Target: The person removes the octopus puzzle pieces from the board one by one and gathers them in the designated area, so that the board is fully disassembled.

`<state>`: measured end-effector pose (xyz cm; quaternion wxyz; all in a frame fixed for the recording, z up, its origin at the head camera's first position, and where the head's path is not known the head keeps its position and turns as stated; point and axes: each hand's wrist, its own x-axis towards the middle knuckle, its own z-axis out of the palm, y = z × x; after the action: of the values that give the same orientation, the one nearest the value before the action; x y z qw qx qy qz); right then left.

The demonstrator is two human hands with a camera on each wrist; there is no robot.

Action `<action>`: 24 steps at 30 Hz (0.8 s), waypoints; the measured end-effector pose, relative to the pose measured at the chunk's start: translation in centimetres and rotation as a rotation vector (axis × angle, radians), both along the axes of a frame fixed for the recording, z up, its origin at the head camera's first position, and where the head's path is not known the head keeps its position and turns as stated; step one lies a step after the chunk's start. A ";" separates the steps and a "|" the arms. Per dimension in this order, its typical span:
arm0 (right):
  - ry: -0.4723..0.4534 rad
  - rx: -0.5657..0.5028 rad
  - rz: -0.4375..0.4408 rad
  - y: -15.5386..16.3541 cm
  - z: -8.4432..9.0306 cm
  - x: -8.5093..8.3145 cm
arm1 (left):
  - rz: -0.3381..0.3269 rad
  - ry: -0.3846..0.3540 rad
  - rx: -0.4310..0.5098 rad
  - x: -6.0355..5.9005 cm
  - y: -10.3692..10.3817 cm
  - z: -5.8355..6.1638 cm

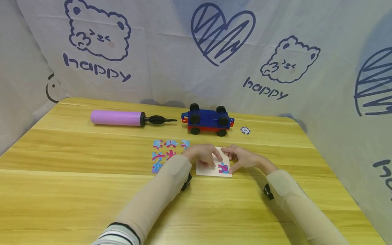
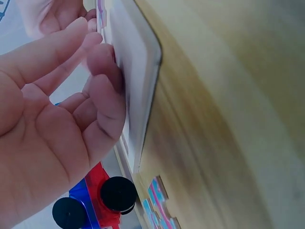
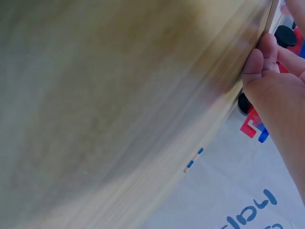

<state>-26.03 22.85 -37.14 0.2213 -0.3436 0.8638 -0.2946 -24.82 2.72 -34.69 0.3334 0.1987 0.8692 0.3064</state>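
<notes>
A white puzzle board (image 1: 204, 170) lies flat on the wooden table (image 1: 76, 190), with one pink-and-blue piece (image 1: 223, 168) seated in its near right corner. My left hand (image 1: 202, 154) rests on the board, relaxed fingers (image 2: 102, 71) touching its white face (image 2: 136, 67). On the board's right side, my right hand (image 1: 242, 158) grips it between the thumb (image 3: 259, 59) at the near corner and fingers at the far edge. Several loose pink-and-blue puzzle pieces (image 1: 167, 152) lie in rows just left of the board.
Behind the board stands a blue and red toy car chassis (image 1: 207, 120) with black wheels. A pink hand pump (image 1: 117, 118) lies at the back left, and a small blue-white chip (image 1: 245, 130) right of the car. A printed cloth backdrop (image 1: 171, 51) encloses the table.
</notes>
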 end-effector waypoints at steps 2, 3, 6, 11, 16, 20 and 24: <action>-0.003 -0.003 0.003 0.0 0.0 0.0 | -0.006 0.000 -0.003 0.0 0.1 -0.1; -0.004 -0.004 0.003 0.0 0.0 0.0 | -0.004 -0.005 0.000 -0.1 0.2 -0.2; -0.003 -0.005 0.005 0.0 0.0 0.0 | -0.001 -0.010 0.006 -0.2 0.3 -0.5; -0.005 -0.007 0.006 -0.1 0.0 0.0 | -0.020 -0.007 0.015 -0.3 0.3 -0.6; -0.013 -0.010 0.004 -0.1 -0.1 0.0 | -0.052 0.015 0.023 -0.4 0.3 -0.7; -0.013 -0.014 0.006 0.0 -0.2 0.0 | -0.042 -0.008 0.053 -0.5 0.4 -0.8; -0.017 -0.014 0.005 0.0 -0.2 -0.1 | -0.002 -0.045 0.100 -0.6 0.4 -1.0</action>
<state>-26.12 22.89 -37.33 0.2270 -0.3445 0.8590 -0.3030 -25.42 3.09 -35.70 0.3429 0.2090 0.8448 0.3536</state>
